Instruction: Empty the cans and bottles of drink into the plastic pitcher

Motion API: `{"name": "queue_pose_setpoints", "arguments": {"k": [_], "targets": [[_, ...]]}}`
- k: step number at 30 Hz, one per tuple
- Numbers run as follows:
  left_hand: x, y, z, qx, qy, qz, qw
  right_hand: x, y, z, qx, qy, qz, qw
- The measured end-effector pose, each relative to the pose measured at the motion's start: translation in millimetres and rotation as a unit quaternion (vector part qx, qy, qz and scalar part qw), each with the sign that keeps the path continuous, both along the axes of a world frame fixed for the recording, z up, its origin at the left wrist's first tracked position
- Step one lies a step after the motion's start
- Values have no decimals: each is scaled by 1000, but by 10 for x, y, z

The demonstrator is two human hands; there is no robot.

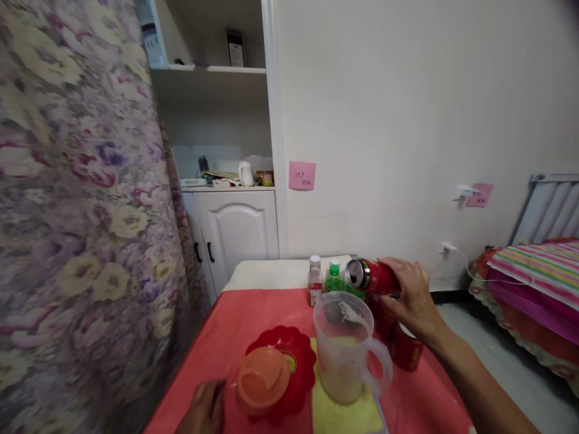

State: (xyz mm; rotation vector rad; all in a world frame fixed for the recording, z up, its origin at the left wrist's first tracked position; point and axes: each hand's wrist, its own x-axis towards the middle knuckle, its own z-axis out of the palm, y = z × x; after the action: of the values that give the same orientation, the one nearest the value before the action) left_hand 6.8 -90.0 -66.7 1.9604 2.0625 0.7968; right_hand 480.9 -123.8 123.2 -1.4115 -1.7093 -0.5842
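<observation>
A red can [377, 276] lies tilted on its side in the air, its top end facing left above a clear plastic pitcher [344, 361]. My right hand [409, 295] is wrapped round the can's right part. The pitcher stands on a yellow cloth [346, 416], its handle to the right. To its left, an orange lidded bowl [263, 380] sits over a red scalloped plate [304, 361]. Beside the bowl, my left hand [203, 410] rests low on the red tablecloth [226, 325]; whether its fingers are apart is unclear.
Behind the pitcher stand a clear bottle [315, 280] and a green bottle [333, 280]. Another red can [407, 349] is right of the pitcher handle. A flowered curtain [90, 211] hangs at the left, and a bed [538, 283] is at the right.
</observation>
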Motion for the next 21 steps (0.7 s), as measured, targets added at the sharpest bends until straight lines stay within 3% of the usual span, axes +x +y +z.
{"name": "queue_pose_setpoints", "arguments": {"k": [21], "targets": [[40, -29, 62, -4, 35, -4, 999, -77, -36, 62, 11, -35, 18, 999]]}}
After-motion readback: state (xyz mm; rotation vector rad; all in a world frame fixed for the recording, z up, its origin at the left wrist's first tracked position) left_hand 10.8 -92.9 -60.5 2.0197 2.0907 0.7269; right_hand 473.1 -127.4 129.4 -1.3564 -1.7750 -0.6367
